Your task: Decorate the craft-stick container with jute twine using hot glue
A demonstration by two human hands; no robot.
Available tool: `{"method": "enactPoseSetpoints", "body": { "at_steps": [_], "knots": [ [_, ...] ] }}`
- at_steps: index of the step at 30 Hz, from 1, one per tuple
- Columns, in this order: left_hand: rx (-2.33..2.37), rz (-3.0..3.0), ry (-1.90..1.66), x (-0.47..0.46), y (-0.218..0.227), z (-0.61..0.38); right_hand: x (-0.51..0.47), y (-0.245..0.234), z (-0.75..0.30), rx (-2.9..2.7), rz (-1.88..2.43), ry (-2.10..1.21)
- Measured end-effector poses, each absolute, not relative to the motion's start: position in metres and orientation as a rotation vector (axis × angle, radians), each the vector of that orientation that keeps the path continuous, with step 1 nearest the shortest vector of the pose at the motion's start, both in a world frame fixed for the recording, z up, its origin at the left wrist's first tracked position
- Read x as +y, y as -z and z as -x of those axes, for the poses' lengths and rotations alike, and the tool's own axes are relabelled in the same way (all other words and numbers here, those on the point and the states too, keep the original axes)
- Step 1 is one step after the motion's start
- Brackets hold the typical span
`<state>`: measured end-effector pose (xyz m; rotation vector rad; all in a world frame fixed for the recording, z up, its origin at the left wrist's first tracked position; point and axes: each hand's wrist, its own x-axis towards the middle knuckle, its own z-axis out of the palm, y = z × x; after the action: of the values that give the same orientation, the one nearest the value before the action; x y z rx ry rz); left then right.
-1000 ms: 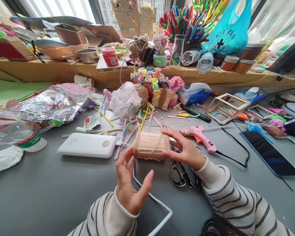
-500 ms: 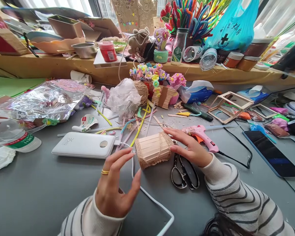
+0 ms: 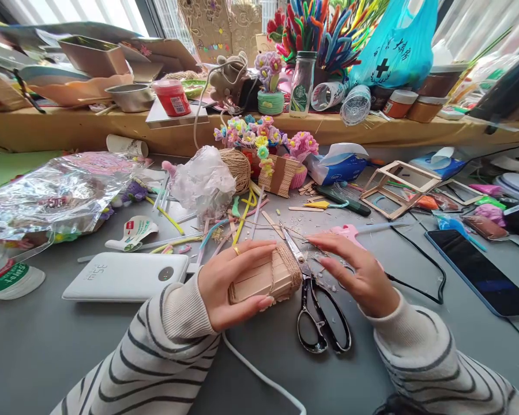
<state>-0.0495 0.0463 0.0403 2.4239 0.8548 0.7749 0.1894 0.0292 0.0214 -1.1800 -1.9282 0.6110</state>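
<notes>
A small barrel of pale craft sticks with twine bands at its ends (image 3: pixel 263 275) lies on its side on the grey table. My left hand (image 3: pixel 231 282) is wrapped round its left end, fingers over the top and thumb along the near side. To the right, my right hand (image 3: pixel 357 274) hovers with thumb and fingers apart, off the barrel. Black-handled scissors (image 3: pixel 322 323) lie between the barrel and my right hand, blades pointing away. Partly hidden behind my right hand is a pink glue gun (image 3: pixel 348 231).
A white power bank (image 3: pixel 127 276) with a white cable lies at left, a phone (image 3: pixel 480 271) at right. Behind are a twine ball (image 3: pixel 237 170), crumpled plastic (image 3: pixel 205 181), a wooden stick frame (image 3: pixel 400 187) and scattered scraps. A crowded ledge (image 3: pixel 164 131) runs along the back.
My left hand has moved from open beside the barrel to gripping its left end. My right hand has come away from the barrel to the right. The view has shifted slightly.
</notes>
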Motion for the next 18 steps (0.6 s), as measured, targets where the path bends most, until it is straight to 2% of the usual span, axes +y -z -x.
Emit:
{"method": "enactPoseSetpoints", "body": {
  "at_steps": [2,8,18],
  "knots": [
    [0.882,-2.413,-0.763,0.046,-0.041,0.052,0.027,-0.020,-0.204,-1.823,1.299,-0.533],
    [0.891,-2.406,-0.744,0.048,-0.042,0.053,0.031,-0.004,-0.247,-1.707,1.746,0.010],
    [0.888,-2.425,-0.733,0.048,-0.038,0.049,0.043,0.019,-0.247,-1.875,1.859,-0.012]
  ]
}}
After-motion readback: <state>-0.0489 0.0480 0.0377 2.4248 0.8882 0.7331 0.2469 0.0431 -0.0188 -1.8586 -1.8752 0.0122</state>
